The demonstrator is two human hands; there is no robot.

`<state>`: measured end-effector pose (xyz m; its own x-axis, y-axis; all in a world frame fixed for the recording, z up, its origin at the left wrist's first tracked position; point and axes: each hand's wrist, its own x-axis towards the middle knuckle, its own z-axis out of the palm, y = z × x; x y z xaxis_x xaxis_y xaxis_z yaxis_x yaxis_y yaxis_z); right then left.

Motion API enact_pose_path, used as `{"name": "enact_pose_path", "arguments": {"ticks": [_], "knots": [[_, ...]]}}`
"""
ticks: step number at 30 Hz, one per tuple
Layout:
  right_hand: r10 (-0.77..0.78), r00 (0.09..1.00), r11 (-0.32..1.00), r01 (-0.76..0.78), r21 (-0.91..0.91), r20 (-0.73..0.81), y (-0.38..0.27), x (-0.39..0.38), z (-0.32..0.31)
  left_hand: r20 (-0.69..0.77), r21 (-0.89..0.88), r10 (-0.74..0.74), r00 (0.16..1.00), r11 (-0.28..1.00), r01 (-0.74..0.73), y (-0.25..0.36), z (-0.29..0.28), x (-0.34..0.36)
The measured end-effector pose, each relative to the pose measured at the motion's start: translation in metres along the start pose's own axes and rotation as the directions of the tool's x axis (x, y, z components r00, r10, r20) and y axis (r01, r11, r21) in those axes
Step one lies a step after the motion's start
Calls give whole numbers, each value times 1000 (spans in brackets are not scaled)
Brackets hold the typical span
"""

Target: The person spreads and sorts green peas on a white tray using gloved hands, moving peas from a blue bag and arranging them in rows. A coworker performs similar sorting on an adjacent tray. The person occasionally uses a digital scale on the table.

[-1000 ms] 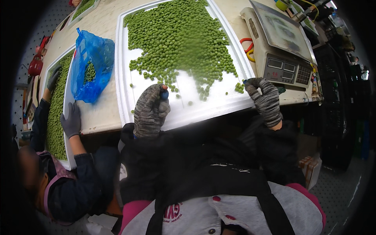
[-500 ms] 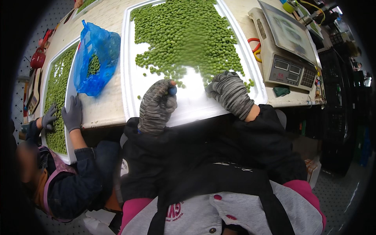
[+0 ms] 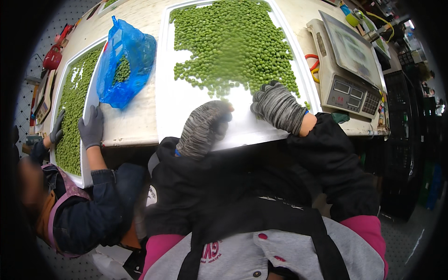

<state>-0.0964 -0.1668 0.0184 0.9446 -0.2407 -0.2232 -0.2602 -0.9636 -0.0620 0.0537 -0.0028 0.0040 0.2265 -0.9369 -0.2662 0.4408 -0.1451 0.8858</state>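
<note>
My left hand (image 3: 205,128) curls at ten o'clock from mid-view (contents hidden); green peas (image 3: 238,49) lie in the white tray (image 3: 164,79) at twelve; my right hand (image 3: 280,106), at two, bends by their edge, grasp unclear. Probably picking through; next needs a light touch.

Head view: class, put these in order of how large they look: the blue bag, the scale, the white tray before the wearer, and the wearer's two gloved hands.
1. White tray
2. Scale
3. Blue bag
4. Left hand and right hand: too alike to rank
</note>
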Motion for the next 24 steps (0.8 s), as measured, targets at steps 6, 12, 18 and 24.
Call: {"name": "enact_pose_path", "arguments": {"ticks": [6, 12, 18, 24], "knots": [[-97, 995, 995, 96, 7, 20, 9, -1, -4, 149, 284, 166, 975, 937, -203, -1, -3, 2], [228, 832, 579, 302, 757, -506, -25, -21, -8, 107, 69, -52, 993, 997, 45, 2, 7, 1], [246, 802, 665, 269, 697, -544, -51, -17, 0, 76, 256, -62, 995, 966, 41, 12, 6, -4], [260, 768, 717, 252, 649, -585, -54, -22, 0, 157, 520, 161, 974, 826, -220, 2, 3, 0]]}}
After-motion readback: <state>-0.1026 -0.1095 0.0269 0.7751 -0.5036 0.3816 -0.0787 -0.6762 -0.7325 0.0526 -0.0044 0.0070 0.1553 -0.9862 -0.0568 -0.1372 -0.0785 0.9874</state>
